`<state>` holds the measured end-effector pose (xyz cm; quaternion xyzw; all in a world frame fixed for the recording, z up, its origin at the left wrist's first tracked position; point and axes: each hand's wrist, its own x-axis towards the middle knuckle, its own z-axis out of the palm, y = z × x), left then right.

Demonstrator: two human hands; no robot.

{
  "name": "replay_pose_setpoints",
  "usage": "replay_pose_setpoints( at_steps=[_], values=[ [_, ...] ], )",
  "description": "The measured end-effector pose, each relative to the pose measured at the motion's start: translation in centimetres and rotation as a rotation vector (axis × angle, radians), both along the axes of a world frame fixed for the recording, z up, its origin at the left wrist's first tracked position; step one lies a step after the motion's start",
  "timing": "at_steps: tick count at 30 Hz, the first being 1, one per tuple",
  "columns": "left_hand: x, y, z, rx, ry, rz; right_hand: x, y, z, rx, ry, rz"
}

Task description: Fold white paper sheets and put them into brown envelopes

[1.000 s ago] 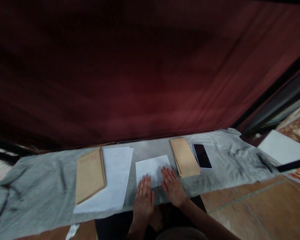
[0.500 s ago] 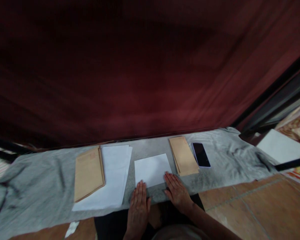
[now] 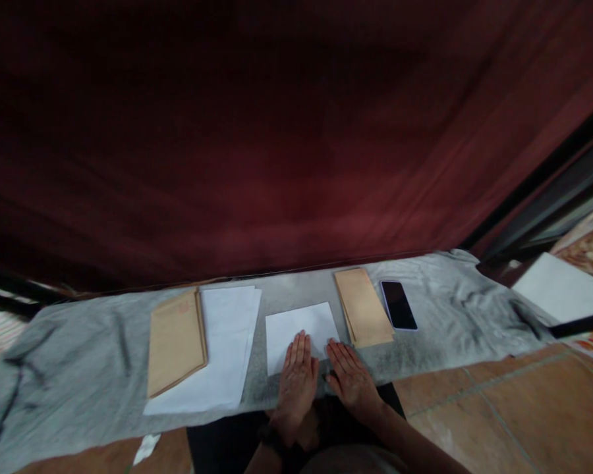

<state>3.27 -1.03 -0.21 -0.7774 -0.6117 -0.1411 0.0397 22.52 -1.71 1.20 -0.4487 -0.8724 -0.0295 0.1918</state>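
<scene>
A folded sheet of white paper [image 3: 289, 324] lies in front of me on the grey cloth [image 3: 99, 336]. My left hand [image 3: 297, 375] rests flat across the paper's near middle, fingers stretched forward and pointing away from me. At the paper's near right corner, my right hand [image 3: 352, 378] lies flat too, its fingertips touching the edge. Neither hand grips anything. Part of the paper's near edge is hidden under the left hand.
Left of the paper, brown envelopes [image 3: 175, 345] lie over larger white sheets [image 3: 227, 342]. To the right are more brown envelopes [image 3: 363, 306] and a phone [image 3: 399, 305]. A dark red curtain [image 3: 296, 164] hangs behind. A white scrap [image 3: 147, 447] is on the tiled floor.
My left hand has slid forward and to the right, from the paper's near left corner onto its middle. The right hand stays nearly in place at the near right corner.
</scene>
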Motion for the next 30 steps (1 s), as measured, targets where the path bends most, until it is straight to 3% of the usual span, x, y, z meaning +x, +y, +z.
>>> replay_pose_setpoints(
  at_steps=[10,14,18,26,30],
  values=[
    [-0.8,6.7,0.2,-0.050,0.012,0.068,-0.1,0.0,-0.2,0.013,0.014,-0.014],
    [-1.0,7.8,0.4,-0.053,0.023,0.069,0.1,0.0,-0.1,0.010,0.010,0.001],
    [-1.4,6.0,0.2,0.006,0.030,0.035,0.0,0.0,0.0,0.005,0.009,-0.009],
    [-3.9,-2.3,0.1,0.072,0.087,-0.016,-0.1,-0.1,0.0,-0.022,0.021,-0.011],
    [-5.8,-3.6,0.0,0.084,0.088,-0.033,0.1,0.0,-0.1,-0.028,0.026,-0.018]
  ],
)
